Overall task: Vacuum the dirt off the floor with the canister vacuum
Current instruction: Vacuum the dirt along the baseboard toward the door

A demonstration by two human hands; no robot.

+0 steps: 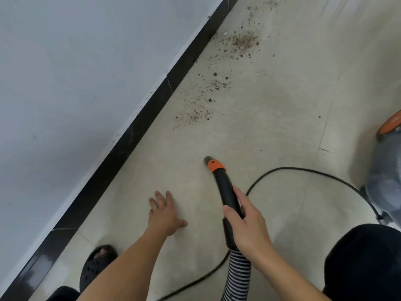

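Beige tile floor (271, 127), black baseboard (152, 105). Right grip (247, 218) wrapped round hose handle (225, 192); left grip (166, 213) spread, holding nothing. Nozzle (208, 159) short of dirt (195, 115) trailing along baseboard. Best: keep nozzle low, slow overlapping passes, clear of power cord (303, 170).

Blurry canister vacuum (386, 183) at right edge

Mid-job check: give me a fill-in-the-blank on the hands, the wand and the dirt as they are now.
The right hand grips the wand, whose collar is ____.
The left hand is open and holds ____.
The hose is striped black and ____.
Between nozzle and dirt lies bare ____.
Missing: orange; nothing; white; floor.
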